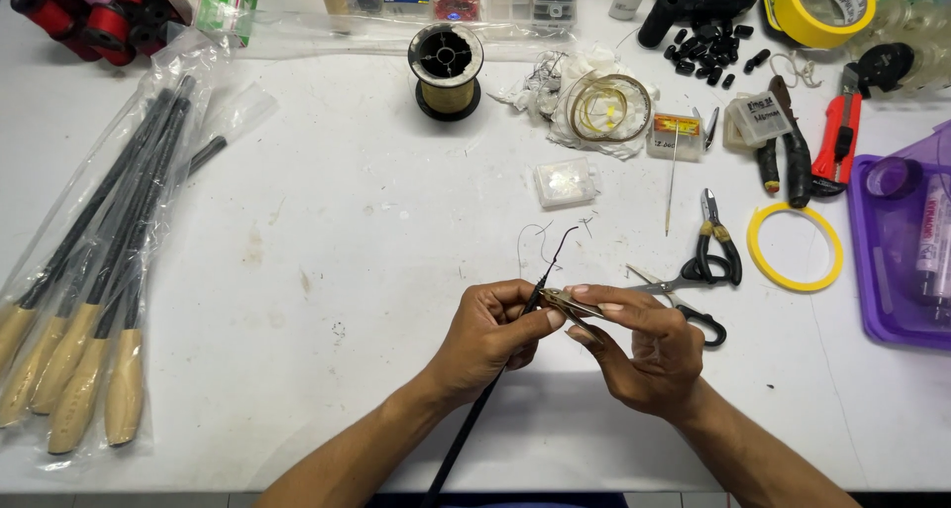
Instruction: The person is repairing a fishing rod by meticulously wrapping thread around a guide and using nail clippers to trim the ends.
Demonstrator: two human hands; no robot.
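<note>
A thin black rod (475,419) is pinched near its tip between the thumb and fingers of the left hand (490,335), while a small brass-coloured tool (570,303) is clamped in the right hand (639,345), fingers closed, meeting the rod just beside the left thumb. A fine dark thread (555,251) curls above the fingertips (scissors (674,295) lie just beyond the right knuckles). A steady rod and short strokes would serve best.

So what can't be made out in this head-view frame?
- Thin dark rod: lower end cut off by the bottom edge.
- Small metal piece: mostly covered by the right hand fingers; kind unclear.
- Left hand: grip point hidden by its fingers.
- Purple tray: cut by the right edge.
</note>
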